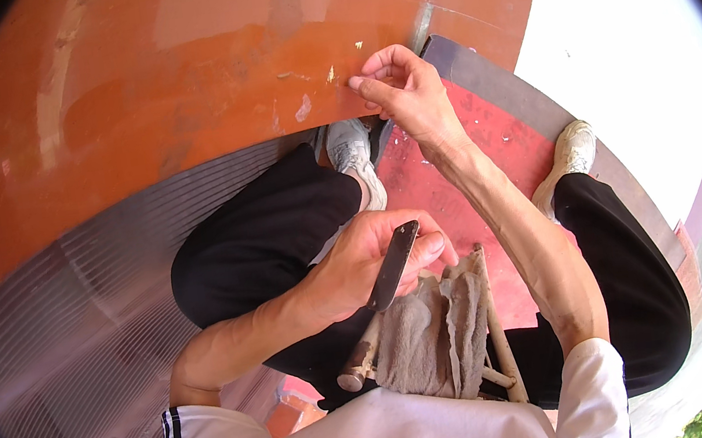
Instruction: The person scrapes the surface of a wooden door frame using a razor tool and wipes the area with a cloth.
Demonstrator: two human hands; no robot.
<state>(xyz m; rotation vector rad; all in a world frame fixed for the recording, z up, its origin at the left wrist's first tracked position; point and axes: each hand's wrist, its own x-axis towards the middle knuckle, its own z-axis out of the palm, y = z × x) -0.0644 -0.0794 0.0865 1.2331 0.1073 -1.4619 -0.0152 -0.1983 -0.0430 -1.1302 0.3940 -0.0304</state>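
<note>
My left hand (357, 265) is closed around a dark, flat, narrow tool (394, 266), perhaps a scraper or knife handle, held over my lap. Beneath it, a grey-brown towel (417, 343) is draped over a stool-like frame of worn, pale-painted tubes (503, 338). Further forward, my right hand (404, 89) is at the lower edge of a glossy orange panel (227, 89). Its thumb and fingers are curled towards each other; whether something small is between them cannot be seen. Yellow flecks (331, 75) and a pale scuffed patch (303, 108) mark the panel beside the fingertips.
My white shoes (575, 149) stand apart around a red floor surface (438, 174) with a grey border (507, 89). Ribbed sheeting (74, 342) lies left of my black-trousered leg (261, 244). A seam (424, 16) divides the orange panels. Bright glare covers the right side.
</note>
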